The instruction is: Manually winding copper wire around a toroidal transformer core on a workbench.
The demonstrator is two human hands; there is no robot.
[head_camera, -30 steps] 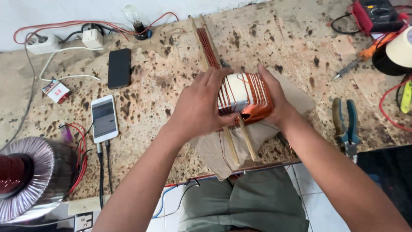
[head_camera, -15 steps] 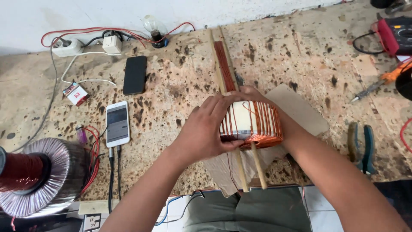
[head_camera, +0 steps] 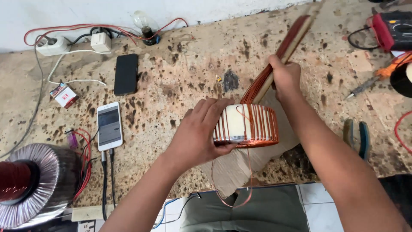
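At the near left edge sits one large finished toroid (head_camera: 36, 184), grey-wrapped with a dark red centre. Just right of it lie one white phone (head_camera: 109, 125) with cables plugged in and, farther back, one black phone (head_camera: 126, 74). Along the far wall are one power strip (head_camera: 53, 45) and one bare light bulb (head_camera: 143, 23) on red leads.

Near the middle of the stained bench (head_camera: 180, 81), the left hand (head_camera: 201, 133) holds the ring-shaped core (head_camera: 246, 125) on edge, fingers spread and clamped around its left side, thumb low against the face. The core is white-taped, with copper turns covering mostly its right half, and it sits above a piece of cardboard (head_camera: 240, 165). A loop of copper wire (head_camera: 244, 189) hangs from it past the bench edge.

The winding stick (head_camera: 285, 49), one long flat shuttle loaded with copper wire, runs from the core up and away to the far right; its long axis is diagonal. The right hand (head_camera: 285, 77) is closed around its lower part, just beyond the core, so this hand is the nearer one to the shuttle, and the core lies near and left of its fingers.

Farther right: one pair of pliers (head_camera: 356, 134), one screwdriver (head_camera: 369, 83), one red meter (head_camera: 392, 30).
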